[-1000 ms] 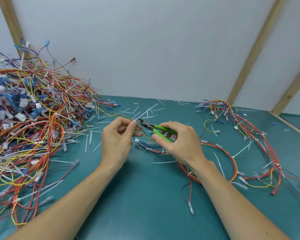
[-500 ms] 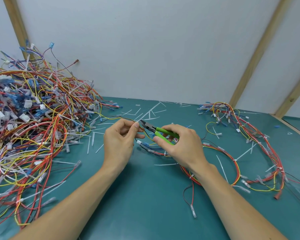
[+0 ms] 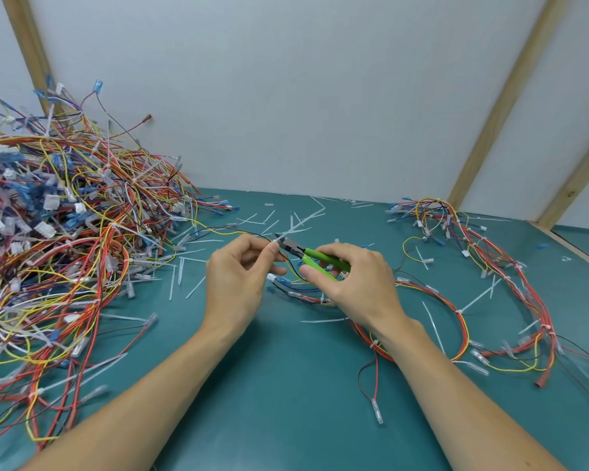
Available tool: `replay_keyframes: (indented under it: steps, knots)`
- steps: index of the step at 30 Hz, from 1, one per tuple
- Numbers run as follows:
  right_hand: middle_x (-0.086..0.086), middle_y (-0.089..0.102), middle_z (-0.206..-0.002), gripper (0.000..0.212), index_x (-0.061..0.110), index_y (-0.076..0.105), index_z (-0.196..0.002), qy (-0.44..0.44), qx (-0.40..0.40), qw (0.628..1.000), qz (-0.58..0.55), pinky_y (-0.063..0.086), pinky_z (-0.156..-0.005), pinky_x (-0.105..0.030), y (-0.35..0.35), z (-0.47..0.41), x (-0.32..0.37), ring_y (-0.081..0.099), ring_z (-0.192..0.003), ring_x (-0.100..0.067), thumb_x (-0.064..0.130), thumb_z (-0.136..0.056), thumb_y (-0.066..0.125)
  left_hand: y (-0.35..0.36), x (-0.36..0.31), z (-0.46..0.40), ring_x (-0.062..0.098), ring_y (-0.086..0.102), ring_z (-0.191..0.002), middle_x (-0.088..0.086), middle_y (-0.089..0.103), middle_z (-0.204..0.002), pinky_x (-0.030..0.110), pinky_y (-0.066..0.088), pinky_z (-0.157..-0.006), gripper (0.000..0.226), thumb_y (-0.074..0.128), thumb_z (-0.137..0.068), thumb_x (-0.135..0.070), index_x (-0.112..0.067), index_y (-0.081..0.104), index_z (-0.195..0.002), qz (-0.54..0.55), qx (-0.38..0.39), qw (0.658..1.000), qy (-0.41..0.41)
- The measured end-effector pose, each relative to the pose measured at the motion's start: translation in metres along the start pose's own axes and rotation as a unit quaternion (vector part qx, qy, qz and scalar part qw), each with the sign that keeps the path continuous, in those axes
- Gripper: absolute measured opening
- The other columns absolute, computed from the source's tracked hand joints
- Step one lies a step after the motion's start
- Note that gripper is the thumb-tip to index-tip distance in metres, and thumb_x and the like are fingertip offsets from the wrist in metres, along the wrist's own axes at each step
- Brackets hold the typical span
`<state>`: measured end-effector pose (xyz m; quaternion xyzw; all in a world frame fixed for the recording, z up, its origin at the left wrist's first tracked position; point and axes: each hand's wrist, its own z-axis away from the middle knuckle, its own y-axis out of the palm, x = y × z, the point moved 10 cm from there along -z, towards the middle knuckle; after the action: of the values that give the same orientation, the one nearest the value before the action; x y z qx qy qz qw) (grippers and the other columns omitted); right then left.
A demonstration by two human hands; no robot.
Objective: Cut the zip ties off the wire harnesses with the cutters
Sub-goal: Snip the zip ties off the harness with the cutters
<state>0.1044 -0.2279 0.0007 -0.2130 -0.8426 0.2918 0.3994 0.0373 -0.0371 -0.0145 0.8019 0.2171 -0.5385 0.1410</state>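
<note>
Head view, items listed from your left to your right.

Harness pile (image 3: 58,253): large tangle of red, yellow and blue wires with white connectors and uncut ties, heaped on the worktop (image 3: 286,402) against the back wall, well apart from your hands.

Left hand (image 3: 238,283): raised just above the worktop, fingers (image 3: 273,248) curled, thumb and forefinger pinching the yellow-and-black wire pair (image 3: 245,232) at the spot where a small white zip tie (image 3: 279,236) sits. The tie lies just right of the fingertips, touching or nearly touching them; I cannot tell which.

Cutters (image 3: 306,254): green-handled, long axis running from lower right to upper left, nose pointing up-left at the tie. Jaws stand at the tie; whether they are closed on it is too small to tell.

Right hand (image 3: 354,283): fingers wrapped round the green handles, grasping the cutters. This hand carries the tool; your left hand is the nearer one to the tie.

Wire pair, run: trails left from the pinch toward the pile, then drops right and down under the cutters. The cut, as judged, must cross the tie and not the wires beside it.

Loose harness (image 3: 490,283): red and yellow loops on the worktop at right, ties present.

Cut tie scraps (image 3: 300,226): white strips scattered behind and around the hands.
</note>
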Motion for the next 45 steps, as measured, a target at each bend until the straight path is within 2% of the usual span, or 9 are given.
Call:
replay_keyframes:
  steps: [7,11,14,24,35,38,42,45]
  knots:
    - [0.027,0.068,-0.076,0.034,0.039,0.076,-0.092,0.002,0.0,1.0,-0.016,0.046,-0.064,-0.02,0.002,0.0,-0.003,0.064,-0.072,-0.003,0.069,-0.076,0.069,-0.005,-0.001,-0.003,0.017,0.076,-0.068,0.001,0.076,-0.078,0.014,0.047,-0.053,0.017,0.065,-0.098,-0.018,-0.01,0.066,-0.083,0.003,-0.015,1.0,0.001]
    - [0.024,0.069,-0.08,0.031,0.039,0.074,-0.09,-0.012,-0.003,1.0,-0.027,0.048,-0.067,-0.021,0.001,0.001,0.0,0.065,-0.074,-0.005,0.067,-0.077,0.07,-0.009,0.002,-0.003,0.018,0.076,-0.068,0.002,0.076,-0.078,0.015,0.047,-0.053,0.017,0.064,-0.099,-0.018,-0.011,0.065,-0.083,0.015,-0.028,0.999,-0.01]
    - [0.023,0.068,-0.08,0.03,0.037,0.073,-0.09,-0.016,-0.006,1.0,-0.026,0.044,-0.066,-0.016,-0.001,0.001,0.001,0.065,-0.076,-0.004,0.066,-0.079,0.071,-0.011,0.001,-0.004,0.017,0.076,-0.069,0.002,0.076,-0.078,0.016,0.048,-0.053,0.017,0.064,-0.099,-0.018,-0.012,0.065,-0.083,0.017,-0.032,0.999,-0.009]
    - [0.019,0.07,-0.082,0.031,0.035,0.073,-0.093,-0.019,-0.004,0.999,-0.025,0.052,-0.072,-0.029,-0.002,0.0,0.004,0.065,-0.078,-0.006,0.063,-0.08,0.072,-0.009,0.0,-0.003,0.017,0.076,-0.068,0.001,0.076,-0.078,0.014,0.047,-0.053,0.017,0.065,-0.098,-0.018,-0.012,0.065,-0.083,0.015,-0.024,1.0,-0.005]
    - [0.021,0.07,-0.076,0.037,0.038,0.075,-0.092,0.006,0.02,0.999,-0.033,0.051,-0.071,-0.025,0.004,0.001,-0.001,0.065,-0.074,-0.005,0.07,-0.076,0.068,-0.001,-0.003,0.0,0.014,0.075,-0.068,0.001,0.075,-0.08,0.015,0.045,-0.053,0.014,0.061,-0.1,-0.015,-0.012,0.064,-0.086,-0.037,0.0,0.999,0.02]
    - [0.016,0.071,-0.074,0.039,0.038,0.077,-0.092,0.017,0.038,0.998,-0.055,0.052,-0.068,-0.03,0.007,0.0,-0.003,0.064,-0.07,-0.009,0.072,-0.076,0.066,-0.002,-0.003,0.0,0.014,0.075,-0.068,0.002,0.075,-0.079,0.015,0.045,-0.053,0.015,0.06,-0.101,-0.013,-0.011,0.063,-0.086,-0.039,0.0,0.999,0.019]
    - [0.015,0.065,-0.063,0.036,0.037,0.08,-0.092,0.02,0.071,0.992,-0.1,0.039,-0.056,-0.027,0.013,0.0,-0.004,0.049,-0.056,-0.007,0.069,-0.078,0.068,-0.003,-0.003,0.0,0.016,0.075,-0.068,0.003,0.074,-0.078,0.015,0.044,-0.051,0.015,0.06,-0.1,-0.013,-0.011,0.062,-0.086,-0.03,-0.004,0.999,0.014]
    - [0.012,0.054,-0.054,0.038,0.037,0.081,-0.092,0.023,0.088,0.989,-0.121,0.031,-0.055,-0.024,0.014,0.0,-0.005,0.04,-0.053,-0.007,0.07,-0.078,0.067,-0.002,-0.004,0.0,0.016,0.075,-0.068,0.004,0.073,-0.078,0.014,0.043,-0.051,0.015,0.061,-0.1,-0.013,-0.012,0.061,-0.085,-0.033,0.001,0.999,0.02]
